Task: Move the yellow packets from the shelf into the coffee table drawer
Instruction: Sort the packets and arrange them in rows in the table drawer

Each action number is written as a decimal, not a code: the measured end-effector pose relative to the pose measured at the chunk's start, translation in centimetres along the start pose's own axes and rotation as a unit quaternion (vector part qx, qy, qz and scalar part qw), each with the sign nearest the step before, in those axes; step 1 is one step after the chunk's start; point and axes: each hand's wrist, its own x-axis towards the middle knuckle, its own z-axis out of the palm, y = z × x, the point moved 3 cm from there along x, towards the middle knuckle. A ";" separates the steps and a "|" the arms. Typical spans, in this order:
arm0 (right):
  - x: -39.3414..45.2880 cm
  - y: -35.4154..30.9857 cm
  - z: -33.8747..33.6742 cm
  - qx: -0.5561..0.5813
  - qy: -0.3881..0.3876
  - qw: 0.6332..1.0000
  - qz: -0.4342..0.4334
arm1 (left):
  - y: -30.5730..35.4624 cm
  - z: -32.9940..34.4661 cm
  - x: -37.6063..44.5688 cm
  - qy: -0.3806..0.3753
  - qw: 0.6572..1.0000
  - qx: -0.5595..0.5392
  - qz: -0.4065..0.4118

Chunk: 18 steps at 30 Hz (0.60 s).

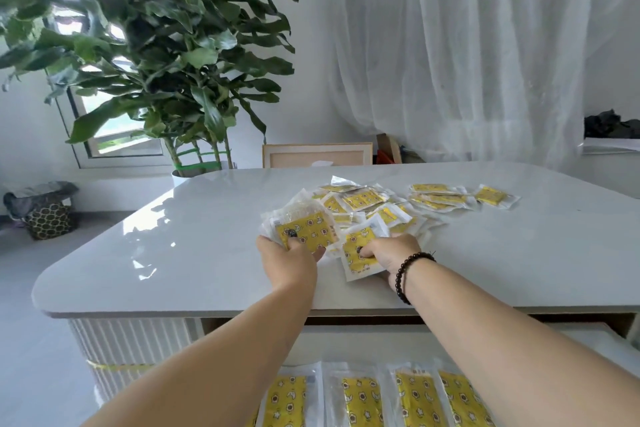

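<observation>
Several yellow packets (367,204) in clear wrappers lie scattered on the white coffee table top (194,246). My left hand (289,258) grips a small stack of packets (304,227), thumb on the top one, just above the table. My right hand (393,251), with a dark bead bracelet on the wrist, pinches another packet (356,258) that lies on the table beside the stack. Below the table's front edge the drawer (595,340) stands pulled out, with a row of yellow packets (363,395) laid side by side inside it.
A large potted plant (166,55) stands behind the table's left end. White curtains (467,45) hang at the back. A patterned bin (48,215) sits on the floor at far left. A wooden frame (317,154) leans behind the table.
</observation>
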 end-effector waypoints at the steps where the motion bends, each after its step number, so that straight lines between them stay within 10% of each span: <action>1: -0.4 0.0 -0.1 -0.002 0.004 1.000 -0.004 | 0.2 -0.2 -0.1 -0.002 1.000 0.003 -0.013; 18: -10.1 -5.8 -7.1 -0.089 0.045 0.982 -0.162 | 7.4 -3.8 -6.5 -0.154 0.978 0.121 -0.069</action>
